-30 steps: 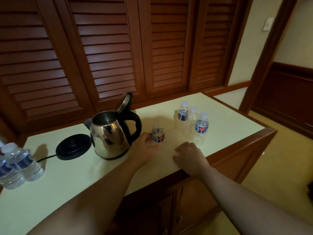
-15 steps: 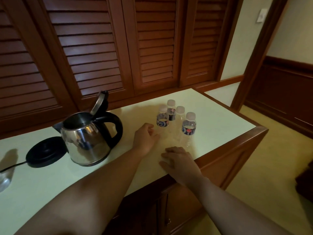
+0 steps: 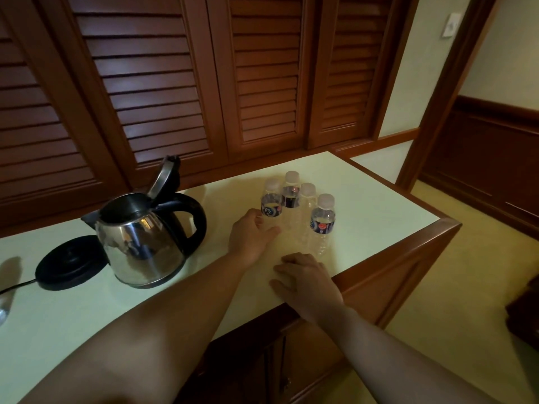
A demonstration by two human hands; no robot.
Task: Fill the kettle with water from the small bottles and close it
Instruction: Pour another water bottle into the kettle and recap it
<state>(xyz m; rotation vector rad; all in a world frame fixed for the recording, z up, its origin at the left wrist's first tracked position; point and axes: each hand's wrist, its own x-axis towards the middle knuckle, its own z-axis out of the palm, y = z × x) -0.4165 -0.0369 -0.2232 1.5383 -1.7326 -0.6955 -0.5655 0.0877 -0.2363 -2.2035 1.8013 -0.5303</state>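
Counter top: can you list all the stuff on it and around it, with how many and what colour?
shiny steel kettle with black handle: one, silver and black, lid up, left of centre on the counter
round black kettle base: one, black, touching the kettle's left side, cord running left
small clear plastic bottles with white caps: four, clear with dark labels, clustered right of the kettle
pale yellow counter top: one, wood-trimmed
louvred wooden doors: several, reddish brown, behind the counter
left hand: one, open, beside the nearest-left bottle
right hand: one, flat on the counter's front edge
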